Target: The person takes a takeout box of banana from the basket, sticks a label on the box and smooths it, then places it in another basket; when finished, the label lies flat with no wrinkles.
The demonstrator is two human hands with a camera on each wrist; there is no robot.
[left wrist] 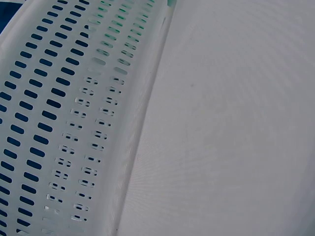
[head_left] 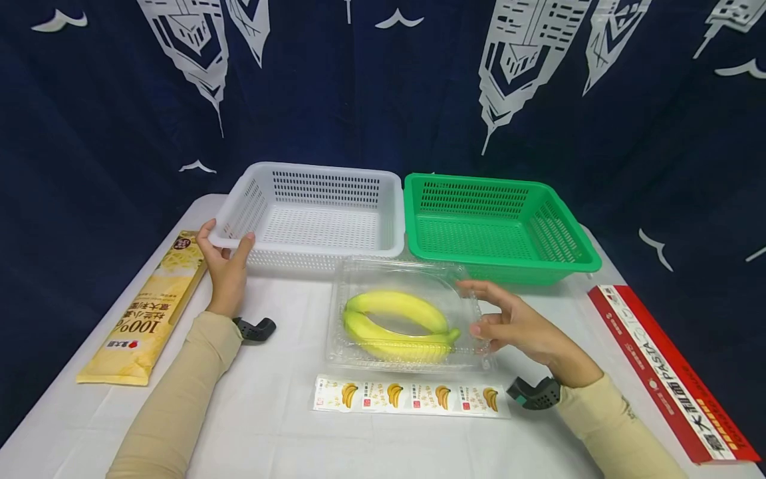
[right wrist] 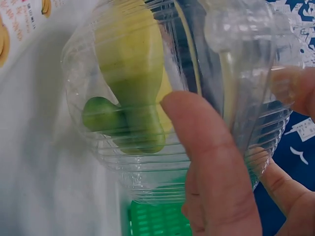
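My left hand holds the front left corner of the white basket, fingers at its left side and thumb at the front rim. The left wrist view shows the basket's slotted wall but not the hand. At the right end of a clear plastic clamshell box, my right hand grips it between thumb and fingers. Two yellow bananas lie inside, their greenish stem ends towards that hand. The right wrist view shows the thumb against the ribbed side, other fingers farther round the box.
A green basket stands right of the white one, behind the box. In front lies a strip of banana labels. A yellow pasta packet is at the left table edge, a red pasta box at the right. A dark patterned curtain hangs behind.
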